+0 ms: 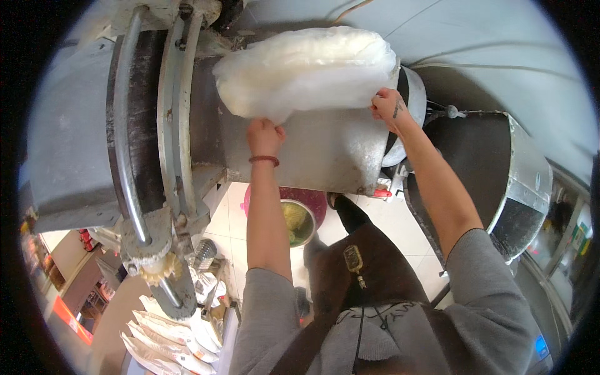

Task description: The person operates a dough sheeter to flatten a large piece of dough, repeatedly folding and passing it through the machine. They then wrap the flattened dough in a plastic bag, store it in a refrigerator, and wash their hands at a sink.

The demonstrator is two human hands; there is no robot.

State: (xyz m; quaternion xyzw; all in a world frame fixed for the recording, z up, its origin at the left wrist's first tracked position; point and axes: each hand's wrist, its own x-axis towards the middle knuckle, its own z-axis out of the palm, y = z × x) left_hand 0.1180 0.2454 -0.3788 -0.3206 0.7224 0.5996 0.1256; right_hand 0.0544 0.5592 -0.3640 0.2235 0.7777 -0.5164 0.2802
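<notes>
A thick, pale roll of what looks like dough (pixel 323 51) lies across a metal tray (pixel 323 150), under clear plastic film (pixel 337 89). With fingers curled at the film's near-left edge, my left hand (pixel 266 136) pinches the plastic. My right hand (pixel 388 108) is closed on the film near the roll's right end. Bare metal shows between my two hands. The roll's underside and back are hidden.
Left of the tray stands a roller machine (pixel 176 117) with a metal bar and gear. A large metal drum (pixel 461 159) is to the right. Below, a metal bowl (pixel 307 234) of yellow-green contents rests by a pink basin (pixel 320 199). Filled sacks (pixel 164 337) stand lower left.
</notes>
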